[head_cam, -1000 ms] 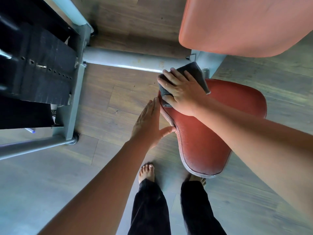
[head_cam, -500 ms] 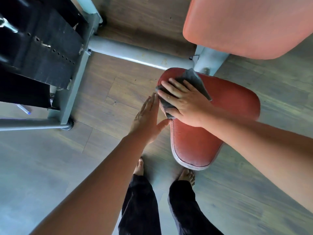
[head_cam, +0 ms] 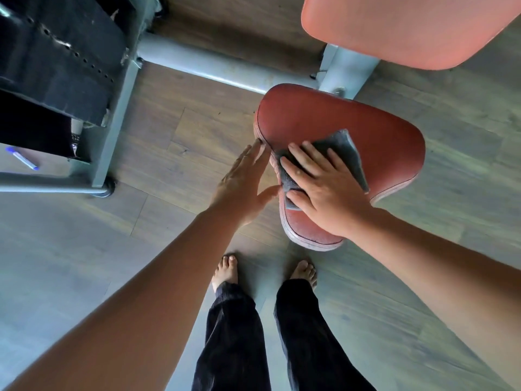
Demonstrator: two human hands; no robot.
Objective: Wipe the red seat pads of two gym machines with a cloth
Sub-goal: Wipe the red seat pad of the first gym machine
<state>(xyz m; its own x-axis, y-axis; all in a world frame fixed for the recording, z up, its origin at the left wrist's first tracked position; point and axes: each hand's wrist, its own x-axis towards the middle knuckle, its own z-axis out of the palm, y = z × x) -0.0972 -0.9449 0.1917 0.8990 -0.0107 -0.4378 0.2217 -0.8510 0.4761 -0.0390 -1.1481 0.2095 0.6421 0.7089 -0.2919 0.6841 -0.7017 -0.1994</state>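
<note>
Head view: our right hand [head_cam: 328, 190] lies flat on the grey cloth [head_cam: 342, 149], fingers [head_cam: 298, 172] spread wide and pressing it down onto the red seat pad [head_cam: 324, 114], not curled around it. The cloth sits on the left-middle part of the pad, its near-left corner hanging over the pad's left edge, its far-right part sticking out beyond our fingertips.

Our left hand [head_cam: 244, 182] is open, fingers straight and together, holding nothing. It stands just beside the pad's left edge, thumb reaching toward the rim. We cannot tell whether the fingertips actually touch the pad.

The seat pad is roughly triangular, wide at the far end, narrow at the near end, with a pale worn rim at the near tip. It's mounted on a grey frame post [head_cam: 345, 71] at its far side. A lighter red back pad [head_cam: 394, 26] fills the far right, above the seat.

Grey frame tube [head_cam: 203, 64] runs along the floor to the far left, to a black weight stack [head_cam: 56, 57]. A blue pen [head_cam: 22, 158] lies on the wooden floor [head_cam: 180, 153] at left. Our bare feet [head_cam: 225, 270] in dark trousers [head_cam: 234, 334] stand near, just short of the pad's tip.
</note>
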